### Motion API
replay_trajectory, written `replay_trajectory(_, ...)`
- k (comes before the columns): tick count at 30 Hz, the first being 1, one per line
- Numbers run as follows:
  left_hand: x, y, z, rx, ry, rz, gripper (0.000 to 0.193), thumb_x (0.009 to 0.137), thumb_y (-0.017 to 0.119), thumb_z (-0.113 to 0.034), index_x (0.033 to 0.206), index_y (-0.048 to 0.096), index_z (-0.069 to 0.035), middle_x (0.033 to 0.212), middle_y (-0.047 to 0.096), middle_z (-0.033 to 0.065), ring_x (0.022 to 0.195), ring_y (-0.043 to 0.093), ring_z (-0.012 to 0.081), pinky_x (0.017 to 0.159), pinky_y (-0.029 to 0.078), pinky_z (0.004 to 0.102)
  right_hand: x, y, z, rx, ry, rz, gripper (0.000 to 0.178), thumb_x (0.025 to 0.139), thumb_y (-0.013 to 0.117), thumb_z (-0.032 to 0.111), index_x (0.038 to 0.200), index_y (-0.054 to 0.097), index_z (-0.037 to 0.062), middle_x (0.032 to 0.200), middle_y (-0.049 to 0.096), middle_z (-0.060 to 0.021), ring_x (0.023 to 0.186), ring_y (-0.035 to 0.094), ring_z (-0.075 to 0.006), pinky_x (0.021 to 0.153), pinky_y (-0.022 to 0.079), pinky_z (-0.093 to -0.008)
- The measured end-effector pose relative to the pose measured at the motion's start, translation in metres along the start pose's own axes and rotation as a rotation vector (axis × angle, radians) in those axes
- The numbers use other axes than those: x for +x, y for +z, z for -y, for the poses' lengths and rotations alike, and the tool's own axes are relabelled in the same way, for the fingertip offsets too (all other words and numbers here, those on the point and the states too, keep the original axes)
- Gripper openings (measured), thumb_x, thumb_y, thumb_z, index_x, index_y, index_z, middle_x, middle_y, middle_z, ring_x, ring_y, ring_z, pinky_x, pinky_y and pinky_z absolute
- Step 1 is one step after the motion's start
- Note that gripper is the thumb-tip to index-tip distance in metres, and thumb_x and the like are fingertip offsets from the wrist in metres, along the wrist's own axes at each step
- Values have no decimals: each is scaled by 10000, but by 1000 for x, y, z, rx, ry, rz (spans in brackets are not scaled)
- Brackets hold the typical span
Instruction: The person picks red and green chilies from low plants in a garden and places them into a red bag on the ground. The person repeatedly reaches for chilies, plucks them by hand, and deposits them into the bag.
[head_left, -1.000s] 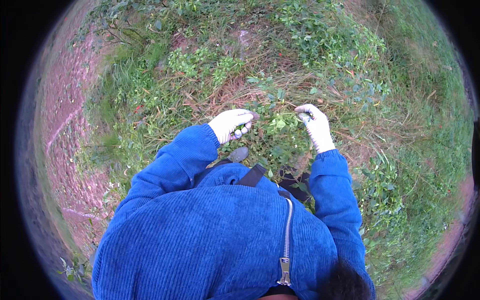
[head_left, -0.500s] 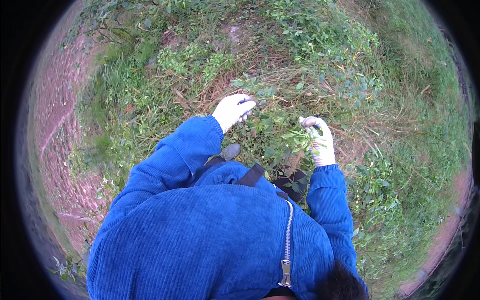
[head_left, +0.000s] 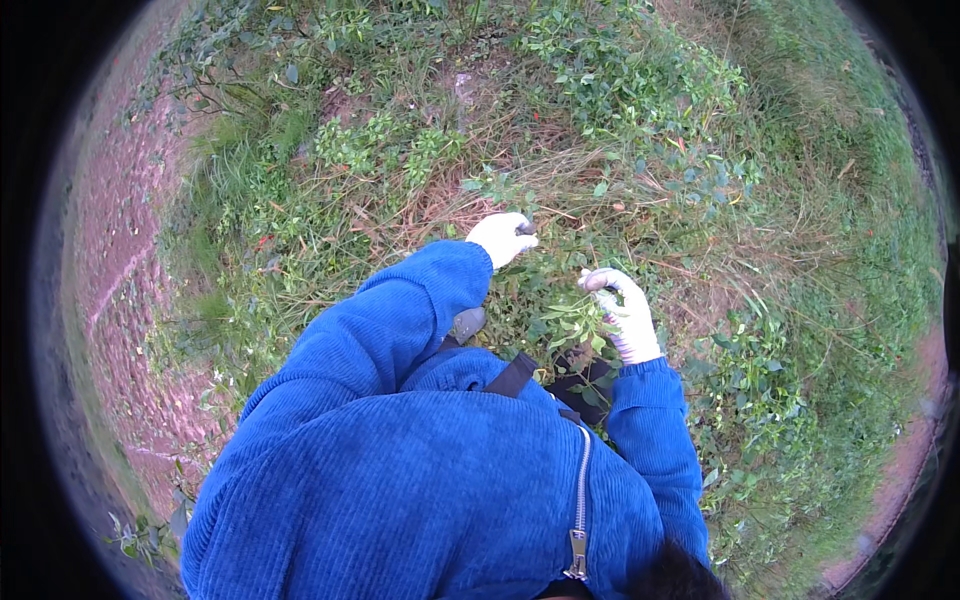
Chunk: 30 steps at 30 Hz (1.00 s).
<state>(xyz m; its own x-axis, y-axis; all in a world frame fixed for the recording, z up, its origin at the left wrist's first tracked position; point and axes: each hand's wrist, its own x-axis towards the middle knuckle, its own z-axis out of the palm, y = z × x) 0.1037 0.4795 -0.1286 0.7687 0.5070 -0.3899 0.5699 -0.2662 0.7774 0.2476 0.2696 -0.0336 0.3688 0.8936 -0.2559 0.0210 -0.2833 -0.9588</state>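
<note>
Leafy sprigs (head_left: 572, 325) inside right hand (head_left: 622, 315) fingers

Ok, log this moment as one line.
left hand: white glove, shut on twig | right hand: white glove, gripping low green leafy plant | ground: grass

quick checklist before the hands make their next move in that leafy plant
1. Left hand on the plant: ok, it rests at the upper edge of the leafy plant, fingers curled around something small and dark; what it is, cannot tell.
2. Right hand grip: ok, fingers closed on green sprigs at the plant's right side.
3. Gloves on both hands: ok, both look white and covered.
4. Space between hands: ok, they are apart with foliage between.
5. Footing: cannot tell, only a grey shoe tip shows below the left sleeve.
6. Hazards under the leaves: cannot tell, dry grass and foliage hide the ground.
</note>
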Motion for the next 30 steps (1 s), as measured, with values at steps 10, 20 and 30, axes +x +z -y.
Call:
replay_trajectory(10, -20, -13, -1, 172, 130, -173, 291, 883, 601, -336, 1008, 667, -82, 933, 671, 149, 890, 635, 344, 783, 491, 431, -1, -2, 3, -43, -5, 3, 143, 807, 621, -25, 928, 646, 48, 1016, 655, -45, 1043, 581, -177, 956, 427, -311)
replay_trajectory(20, 17, -61, -6, -1618, -351, -330, 188, 984, 561, -278, 938, 568, -96, 774, 561, -7, 578, 474, 60, 448, 376, 174, -1, 4, 4, -3, 18, 30, 139, 810, 627, -36, 930, 645, 32, 1010, 654, -55, 1020, 591, -175, 939, 441, -314)
replay_trajectory(30, 150, 18, -51, -1046, -338, 87, 212, 953, 547, -144, 1164, 561, -139, 787, 614, 23, 511, 486, 63, 381, 370, 195, -22, 0, 7, 123, 124, -96, 108, 849, 645, 11, 952, 663, 39, 1027, 668, -57, 1107, 571, -198, 998, 409, -338)
